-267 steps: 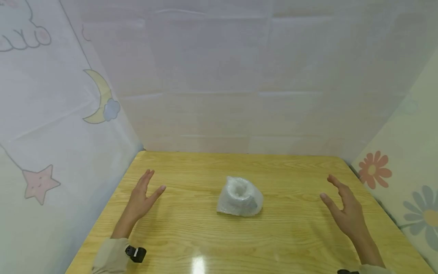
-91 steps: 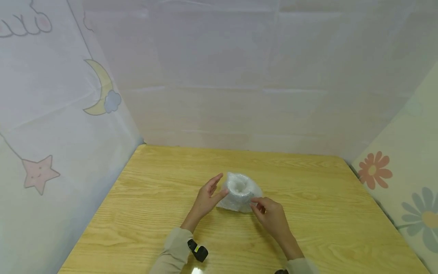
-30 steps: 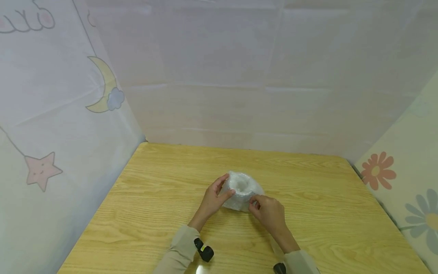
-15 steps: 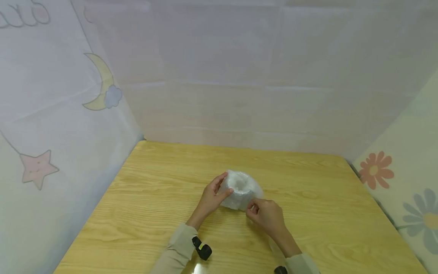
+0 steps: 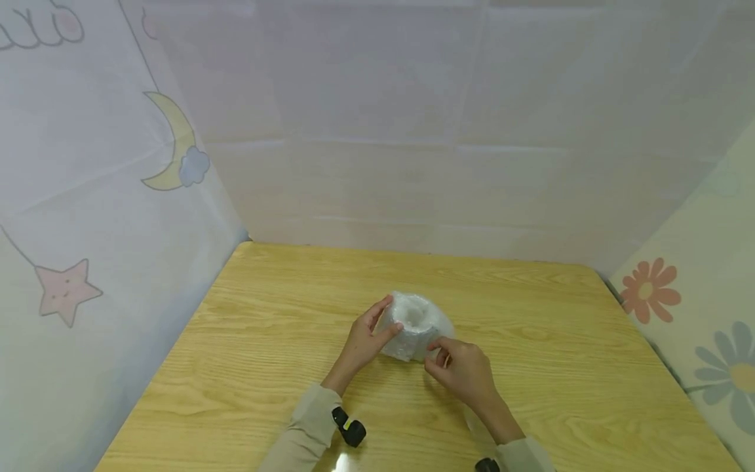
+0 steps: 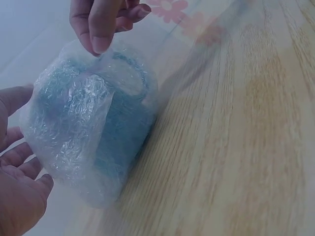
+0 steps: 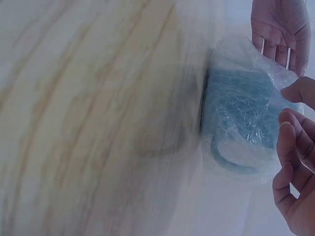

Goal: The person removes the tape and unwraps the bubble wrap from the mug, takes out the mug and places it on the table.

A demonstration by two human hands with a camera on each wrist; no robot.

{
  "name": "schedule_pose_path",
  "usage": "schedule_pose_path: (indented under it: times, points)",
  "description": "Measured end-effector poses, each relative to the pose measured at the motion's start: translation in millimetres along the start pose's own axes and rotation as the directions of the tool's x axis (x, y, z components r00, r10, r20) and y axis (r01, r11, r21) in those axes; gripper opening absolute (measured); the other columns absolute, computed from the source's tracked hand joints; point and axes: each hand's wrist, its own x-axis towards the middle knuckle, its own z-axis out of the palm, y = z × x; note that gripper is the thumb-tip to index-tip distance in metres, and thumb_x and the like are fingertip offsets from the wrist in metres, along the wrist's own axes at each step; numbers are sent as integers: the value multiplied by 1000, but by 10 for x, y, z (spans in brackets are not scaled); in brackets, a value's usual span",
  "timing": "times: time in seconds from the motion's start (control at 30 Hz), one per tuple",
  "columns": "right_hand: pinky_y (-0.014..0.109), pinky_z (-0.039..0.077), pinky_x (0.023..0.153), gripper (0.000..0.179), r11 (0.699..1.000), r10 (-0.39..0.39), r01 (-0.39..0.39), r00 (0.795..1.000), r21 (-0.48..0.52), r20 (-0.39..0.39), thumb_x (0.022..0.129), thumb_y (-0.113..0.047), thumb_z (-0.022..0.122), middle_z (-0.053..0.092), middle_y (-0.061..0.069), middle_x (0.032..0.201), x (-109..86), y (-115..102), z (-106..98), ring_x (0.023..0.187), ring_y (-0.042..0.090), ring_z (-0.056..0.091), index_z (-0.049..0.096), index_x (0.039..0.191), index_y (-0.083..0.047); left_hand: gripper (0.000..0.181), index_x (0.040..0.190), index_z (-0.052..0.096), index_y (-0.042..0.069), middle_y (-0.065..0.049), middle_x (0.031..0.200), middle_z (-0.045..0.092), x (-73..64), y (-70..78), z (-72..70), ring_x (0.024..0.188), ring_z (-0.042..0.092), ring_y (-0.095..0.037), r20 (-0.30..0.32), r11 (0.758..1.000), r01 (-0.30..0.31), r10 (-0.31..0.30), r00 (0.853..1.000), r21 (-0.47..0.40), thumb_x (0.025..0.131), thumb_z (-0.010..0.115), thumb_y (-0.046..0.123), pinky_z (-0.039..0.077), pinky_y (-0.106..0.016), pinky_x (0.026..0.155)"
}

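A pale blue mug (image 7: 241,108) stands on the table, wrapped in clear bubble wrap (image 6: 74,118); its handle (image 7: 231,160) shows through the film. In the head view the package (image 5: 415,326) is near the table's middle, its round hollow top facing up. My left hand (image 5: 362,341) holds its left side, thumb on the front near the rim and fingers round the far side. At the front right, my right hand (image 5: 466,370) has its thumb and forefinger right at the wrap, with a gap between their tips in the head and right wrist views.
The wooden table (image 5: 283,314) reaches back to a pale cloth backdrop (image 5: 366,131). Printed side cloths rise at the left, with a moon (image 5: 175,141), and at the right, with flowers (image 5: 649,290). Black wrist cameras (image 5: 350,429) sit at both cuffs.
Both hands came in from the table's sides to the wrapped mug. The left hand then closed in on its side. Over the last half second my right thumb and forefinger moved apart at the wrap.
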Motion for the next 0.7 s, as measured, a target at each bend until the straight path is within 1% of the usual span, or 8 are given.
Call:
schedule_pose_path:
  times: [0.1,0.17,0.27,0.37,0.4,0.47,0.53,0.7]
  points:
    - [14,42,43,14,999,-12,14,999,36,-38,71,-6,82,53,-15,59,10,-5,-12,50,-5,47,70,79,-6,58,145,34,-8,-23,152,29,1,3,1,141,23,-33,-1,1000,-3,3,1000,27,96,61,6,22,-46,113]
    - [14,43,44,15,998,-18,21,998,59,-60,70,-4,82,56,-12,61,15,-8,-22,51,-4,49,71,80,-4,58,145,34,-8,-22,152,29,9,-30,7,141,23,-33,0,999,-7,7,1000,46,96,61,7,22,-47,113]
    - [15,46,46,17,992,-40,52,993,112,-109,70,0,82,59,-7,65,28,7,-36,53,-2,52,70,82,-2,59,146,34,-6,-19,152,30,39,-165,26,142,23,-32,-9,997,-16,17,1000,72,96,62,8,22,-48,113]
    - [17,49,48,19,982,-64,94,981,162,-183,70,3,82,62,-3,70,45,38,-46,55,1,54,70,85,-1,60,147,36,-3,-15,153,31,68,-301,41,142,24,-30,-25,996,-25,27,999,84,96,63,11,22,-49,113]
    - [19,49,48,20,978,-71,109,975,175,-208,69,5,81,63,-3,72,50,53,-49,56,3,55,70,86,0,60,147,37,-1,-14,153,31,70,-323,41,142,24,-29,-31,996,-27,30,999,87,95,64,12,23,-48,113]
    - [23,50,49,23,975,-79,127,965,183,-252,69,5,81,64,-2,74,61,82,-53,58,7,57,71,88,-1,59,146,39,1,-12,152,33,71,-341,40,141,26,-27,-41,995,-36,40,998,95,95,65,15,25,-48,112]
    - [26,50,50,26,975,-81,134,957,179,-277,69,4,82,65,-2,78,69,111,-55,61,11,59,71,92,-2,59,146,42,4,-10,152,35,65,-346,37,141,28,-25,-49,993,-45,50,998,110,95,66,19,26,-47,112]
    - [28,51,56,33,972,-35,102,954,212,-298,69,4,84,69,4,86,93,139,-77,70,20,63,71,98,-2,58,142,47,3,-9,149,39,47,-309,28,139,32,-24,-67,981,-73,86,994,181,94,67,27,29,-45,111]
